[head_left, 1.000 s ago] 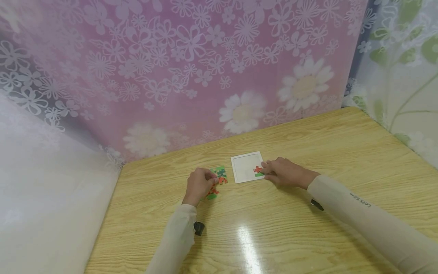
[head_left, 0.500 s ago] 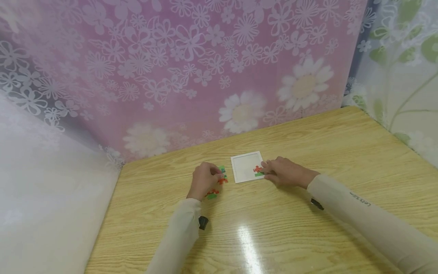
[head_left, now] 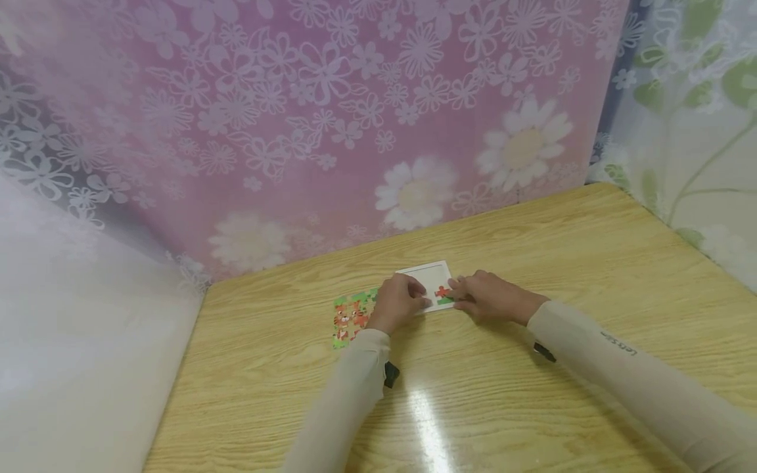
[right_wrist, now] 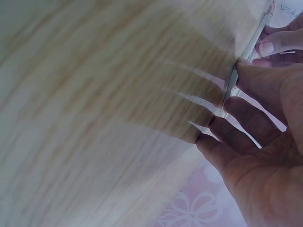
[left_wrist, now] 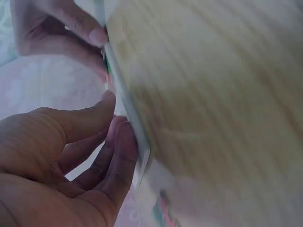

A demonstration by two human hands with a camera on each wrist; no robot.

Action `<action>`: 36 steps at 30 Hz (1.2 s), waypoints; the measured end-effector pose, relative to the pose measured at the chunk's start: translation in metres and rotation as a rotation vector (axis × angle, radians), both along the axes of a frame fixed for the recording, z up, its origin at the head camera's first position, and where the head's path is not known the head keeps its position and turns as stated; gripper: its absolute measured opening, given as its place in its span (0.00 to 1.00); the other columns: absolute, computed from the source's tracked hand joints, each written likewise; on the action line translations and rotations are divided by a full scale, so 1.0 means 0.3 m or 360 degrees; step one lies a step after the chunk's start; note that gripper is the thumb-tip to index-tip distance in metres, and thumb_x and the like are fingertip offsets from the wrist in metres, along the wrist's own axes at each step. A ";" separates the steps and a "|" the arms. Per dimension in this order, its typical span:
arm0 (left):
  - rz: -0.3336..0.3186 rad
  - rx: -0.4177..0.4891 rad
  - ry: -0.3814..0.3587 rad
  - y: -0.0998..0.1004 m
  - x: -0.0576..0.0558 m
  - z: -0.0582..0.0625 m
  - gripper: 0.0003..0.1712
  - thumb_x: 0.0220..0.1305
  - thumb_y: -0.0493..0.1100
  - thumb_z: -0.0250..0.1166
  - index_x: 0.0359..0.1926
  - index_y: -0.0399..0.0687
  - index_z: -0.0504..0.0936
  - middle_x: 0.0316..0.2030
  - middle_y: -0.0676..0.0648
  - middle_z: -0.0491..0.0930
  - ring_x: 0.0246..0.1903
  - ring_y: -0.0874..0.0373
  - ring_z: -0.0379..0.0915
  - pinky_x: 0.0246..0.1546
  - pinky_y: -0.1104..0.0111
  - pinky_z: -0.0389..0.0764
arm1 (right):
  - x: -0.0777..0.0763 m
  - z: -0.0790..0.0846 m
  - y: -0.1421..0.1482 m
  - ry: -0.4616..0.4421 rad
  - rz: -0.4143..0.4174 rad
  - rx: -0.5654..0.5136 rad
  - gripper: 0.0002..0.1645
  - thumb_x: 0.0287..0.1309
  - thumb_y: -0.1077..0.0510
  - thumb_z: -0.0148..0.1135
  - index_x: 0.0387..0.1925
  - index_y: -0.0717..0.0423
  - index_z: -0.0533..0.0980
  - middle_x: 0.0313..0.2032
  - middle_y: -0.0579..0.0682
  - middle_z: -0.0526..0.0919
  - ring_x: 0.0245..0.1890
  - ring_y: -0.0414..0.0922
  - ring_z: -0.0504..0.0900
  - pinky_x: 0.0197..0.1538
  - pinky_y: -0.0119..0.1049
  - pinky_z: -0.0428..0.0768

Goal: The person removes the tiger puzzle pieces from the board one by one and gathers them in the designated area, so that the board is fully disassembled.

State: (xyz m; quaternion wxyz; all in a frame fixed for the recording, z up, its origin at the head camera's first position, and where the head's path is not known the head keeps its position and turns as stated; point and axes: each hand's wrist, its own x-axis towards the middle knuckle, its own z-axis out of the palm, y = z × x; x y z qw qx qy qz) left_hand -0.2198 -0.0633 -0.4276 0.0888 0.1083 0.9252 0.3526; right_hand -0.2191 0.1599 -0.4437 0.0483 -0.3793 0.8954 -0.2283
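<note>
In the head view, a white square puzzle tray (head_left: pixel 434 271) lies on the table, with a red and green puzzle piece (head_left: pixel 442 291) in its lower right corner. My right hand (head_left: pixel 493 297) grips the tray's right edge, thumb and forefinger right at the rim. Over the tray's lower left part is my left hand (head_left: pixel 399 303), its thumb and fingers drawn close together just above the surface. I cannot tell whether a piece sits between its fingertips. To the left lies a tiger-picture jigsaw (head_left: pixel 347 318), partly covered by the left hand and wrist.
The wood-grain table (head_left: pixel 266 394) runs back to a pink flowered curtain (head_left: pixel 331 131). A pale curtain (head_left: pixel 59 328) borders its left side. Both wrists carry small black cameras, such as the left one (head_left: pixel 391 374).
My left hand has moved right, from the jigsaw pieces to over the tray, uncovering the tiger picture. My right hand stays at the tray's edge.
</note>
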 end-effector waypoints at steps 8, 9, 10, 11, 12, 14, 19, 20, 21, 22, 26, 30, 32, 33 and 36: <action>0.0003 -0.0039 0.0033 0.076 -0.010 -0.033 0.09 0.62 0.41 0.75 0.42 0.43 0.89 0.32 0.52 0.84 0.31 0.62 0.78 0.34 0.69 0.80 | 0.009 0.002 0.002 -0.0039 -0.0034 -0.0029 0.17 0.65 0.66 0.66 0.54 0.69 0.81 0.59 0.73 0.74 0.60 0.69 0.74 0.56 0.54 0.80; 0.0009 -0.0045 0.0042 0.082 -0.011 -0.037 0.09 0.62 0.41 0.75 0.42 0.44 0.89 0.32 0.53 0.84 0.31 0.63 0.78 0.34 0.69 0.80 | 0.010 0.002 0.003 -0.0033 -0.0035 -0.0026 0.17 0.65 0.66 0.65 0.54 0.69 0.81 0.59 0.73 0.74 0.60 0.69 0.74 0.56 0.54 0.79; 0.0012 -0.0046 0.0052 0.086 -0.013 -0.041 0.08 0.62 0.41 0.75 0.41 0.44 0.89 0.31 0.53 0.84 0.31 0.63 0.78 0.34 0.69 0.80 | 0.010 0.003 0.003 -0.0029 -0.0032 -0.0022 0.17 0.65 0.66 0.65 0.54 0.69 0.81 0.59 0.73 0.74 0.60 0.69 0.74 0.56 0.55 0.79; 0.0019 -0.0052 0.0067 0.090 -0.015 -0.043 0.07 0.61 0.41 0.75 0.40 0.45 0.89 0.31 0.53 0.84 0.30 0.63 0.78 0.34 0.69 0.80 | 0.011 0.004 0.004 -0.0019 -0.0031 -0.0023 0.17 0.65 0.66 0.65 0.54 0.69 0.81 0.59 0.73 0.74 0.60 0.68 0.75 0.57 0.55 0.79; 0.0024 -0.0053 0.0075 0.092 -0.016 -0.045 0.07 0.61 0.41 0.75 0.39 0.45 0.89 0.30 0.54 0.84 0.30 0.63 0.78 0.34 0.68 0.80 | 0.011 0.004 0.004 -0.0006 -0.0024 -0.0034 0.16 0.65 0.66 0.65 0.53 0.69 0.82 0.59 0.73 0.74 0.60 0.68 0.75 0.57 0.55 0.79; 0.0032 -0.0060 0.0096 0.093 -0.018 -0.047 0.06 0.61 0.41 0.76 0.38 0.46 0.89 0.29 0.54 0.84 0.29 0.63 0.77 0.34 0.68 0.79 | 0.013 0.003 0.006 0.0047 0.0008 -0.0056 0.14 0.65 0.68 0.65 0.51 0.68 0.83 0.57 0.73 0.77 0.58 0.67 0.77 0.56 0.55 0.79; 0.0026 -0.0037 0.0091 0.088 -0.019 -0.045 0.06 0.61 0.41 0.76 0.38 0.45 0.89 0.29 0.54 0.83 0.30 0.63 0.77 0.34 0.69 0.79 | 0.024 0.002 0.015 0.0141 0.0069 -0.0088 0.06 0.65 0.69 0.64 0.32 0.60 0.83 0.39 0.59 0.85 0.39 0.52 0.85 0.43 0.43 0.83; 0.0029 -0.0026 0.0078 0.086 -0.019 -0.044 0.06 0.61 0.41 0.76 0.38 0.45 0.89 0.29 0.54 0.83 0.30 0.62 0.77 0.34 0.69 0.79 | 0.027 0.002 0.015 0.0132 0.0073 -0.0090 0.09 0.65 0.69 0.64 0.28 0.59 0.81 0.34 0.53 0.82 0.33 0.46 0.81 0.38 0.39 0.80; 0.0037 -0.0016 0.0060 0.085 -0.019 -0.043 0.06 0.61 0.41 0.76 0.38 0.45 0.89 0.30 0.54 0.83 0.30 0.62 0.77 0.34 0.68 0.79 | 0.029 0.001 0.016 0.0122 0.0075 -0.0090 0.12 0.65 0.69 0.64 0.25 0.57 0.78 0.29 0.48 0.75 0.28 0.42 0.74 0.33 0.36 0.75; 0.0047 -0.0011 0.0045 0.083 -0.019 -0.041 0.06 0.61 0.41 0.76 0.38 0.45 0.89 0.30 0.53 0.83 0.31 0.62 0.77 0.34 0.68 0.79 | 0.030 0.001 0.015 0.0115 0.0077 -0.0094 0.14 0.65 0.69 0.64 0.23 0.56 0.76 0.27 0.44 0.70 0.26 0.39 0.70 0.31 0.32 0.71; 0.0083 0.0011 -0.0004 0.078 -0.016 -0.032 0.07 0.60 0.41 0.76 0.38 0.46 0.88 0.31 0.53 0.82 0.32 0.60 0.76 0.35 0.66 0.79 | 0.029 0.002 0.009 0.0096 0.0053 -0.0092 0.21 0.65 0.69 0.63 0.19 0.52 0.69 0.26 0.41 0.51 0.24 0.36 0.53 0.29 0.29 0.57; 0.0095 0.0021 -0.0013 0.081 -0.012 -0.028 0.07 0.60 0.40 0.76 0.38 0.45 0.88 0.32 0.53 0.82 0.32 0.60 0.76 0.36 0.65 0.80 | 0.024 0.002 0.007 0.0096 0.0023 -0.0066 0.28 0.64 0.68 0.65 0.15 0.48 0.64 0.24 0.39 0.51 0.24 0.35 0.65 0.31 0.30 0.62; 0.0108 0.0031 -0.0003 0.083 -0.010 -0.027 0.06 0.60 0.40 0.75 0.38 0.45 0.88 0.31 0.53 0.83 0.31 0.60 0.77 0.36 0.65 0.80 | 0.023 0.002 0.008 0.0073 0.0015 -0.0050 0.29 0.64 0.68 0.65 0.14 0.47 0.62 0.24 0.39 0.52 0.25 0.38 0.68 0.32 0.32 0.65; 0.0112 0.0038 0.0007 0.084 -0.008 -0.027 0.06 0.61 0.40 0.75 0.38 0.45 0.88 0.31 0.53 0.84 0.31 0.60 0.78 0.35 0.66 0.81 | 0.024 0.003 0.010 0.0072 0.0006 -0.0044 0.28 0.64 0.67 0.65 0.13 0.48 0.64 0.23 0.39 0.54 0.26 0.40 0.70 0.33 0.33 0.66; 0.0130 0.0078 0.0036 0.086 -0.004 -0.027 0.04 0.62 0.40 0.74 0.35 0.45 0.89 0.29 0.53 0.85 0.28 0.61 0.79 0.33 0.66 0.81 | 0.028 0.005 0.014 0.0078 -0.0007 -0.0023 0.22 0.64 0.67 0.65 0.15 0.52 0.74 0.22 0.41 0.67 0.28 0.43 0.75 0.34 0.35 0.73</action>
